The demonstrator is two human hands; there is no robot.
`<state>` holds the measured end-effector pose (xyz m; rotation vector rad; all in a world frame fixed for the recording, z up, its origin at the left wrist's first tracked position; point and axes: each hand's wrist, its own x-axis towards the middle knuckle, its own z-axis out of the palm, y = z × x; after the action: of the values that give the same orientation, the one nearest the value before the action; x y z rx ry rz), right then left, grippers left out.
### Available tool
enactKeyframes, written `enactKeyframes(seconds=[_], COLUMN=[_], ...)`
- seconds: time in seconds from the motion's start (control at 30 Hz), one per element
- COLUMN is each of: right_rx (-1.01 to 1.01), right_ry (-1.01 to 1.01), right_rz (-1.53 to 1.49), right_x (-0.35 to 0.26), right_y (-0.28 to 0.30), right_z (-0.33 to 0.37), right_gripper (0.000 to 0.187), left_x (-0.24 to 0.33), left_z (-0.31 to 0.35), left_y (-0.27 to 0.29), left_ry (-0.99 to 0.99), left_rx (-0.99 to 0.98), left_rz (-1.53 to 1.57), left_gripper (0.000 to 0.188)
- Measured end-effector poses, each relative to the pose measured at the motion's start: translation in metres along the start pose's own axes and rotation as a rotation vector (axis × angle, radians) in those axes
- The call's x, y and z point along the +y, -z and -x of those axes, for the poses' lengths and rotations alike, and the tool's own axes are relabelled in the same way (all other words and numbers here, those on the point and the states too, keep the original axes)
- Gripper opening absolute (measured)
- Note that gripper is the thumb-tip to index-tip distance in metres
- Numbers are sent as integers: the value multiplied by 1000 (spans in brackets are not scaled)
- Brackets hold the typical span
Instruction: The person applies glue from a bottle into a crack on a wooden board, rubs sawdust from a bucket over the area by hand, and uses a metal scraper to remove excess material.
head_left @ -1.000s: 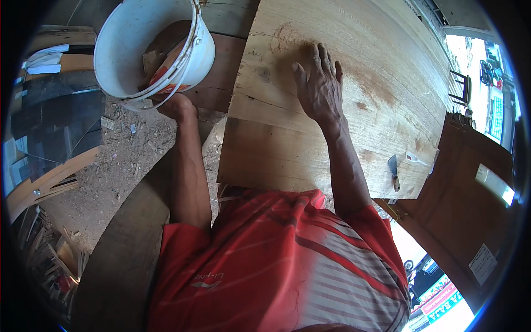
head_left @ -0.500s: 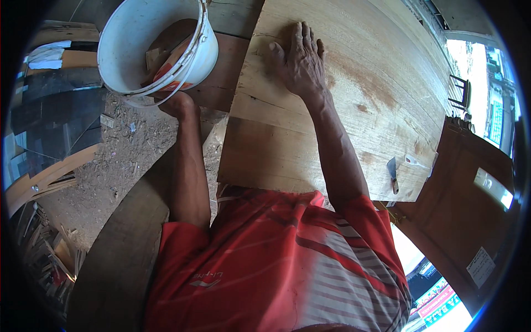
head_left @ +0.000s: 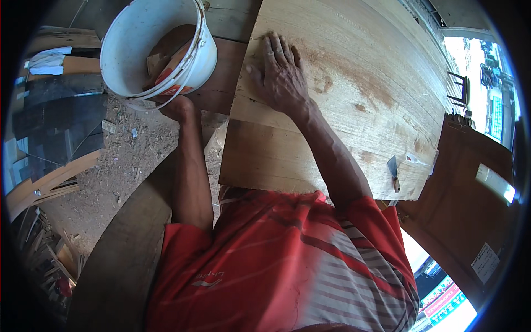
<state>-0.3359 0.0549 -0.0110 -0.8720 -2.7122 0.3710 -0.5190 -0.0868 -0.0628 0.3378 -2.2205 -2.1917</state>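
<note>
My right hand [head_left: 283,80] lies flat on a large pale wooden board [head_left: 354,72], near its left edge, fingers stretched out and nothing grasped. Brownish dust patches stain the wood beside it. At the upper left stands a white plastic bucket [head_left: 130,47] with a thin wire handle; brown material and an orange-marked piece lie inside. Just below the bucket's near side is my left hand [head_left: 181,108]. The bucket hides its fingers, so I cannot tell whether they grip it.
A putty knife [head_left: 394,172] and a white-handled tool [head_left: 415,160] lie at the board's near right corner. Wood scraps [head_left: 58,246] pile at the lower left by the dirt floor [head_left: 124,155]. A brown wooden panel [head_left: 459,188] stands at right.
My right hand has slid left and slightly nearer across the board, still flat. My left hand stays beneath the bucket's near side.
</note>
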Motion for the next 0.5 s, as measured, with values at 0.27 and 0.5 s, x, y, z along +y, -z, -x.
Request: enactKeyframes(seconds=[0.27, 0.5], right_rx=[-11, -68], right_ry=[-12, -74], right_rz=[-3, 10], right_x=[-13, -3], right_y=[18, 9], right_z=[16, 29], right_gripper=[78, 81], left_x=[-4, -19], left_z=[-3, -8], left_y=[3, 4], left_ry=[6, 25], left_rx=[21, 60], left_rz=[31, -47], left_gripper=[73, 60])
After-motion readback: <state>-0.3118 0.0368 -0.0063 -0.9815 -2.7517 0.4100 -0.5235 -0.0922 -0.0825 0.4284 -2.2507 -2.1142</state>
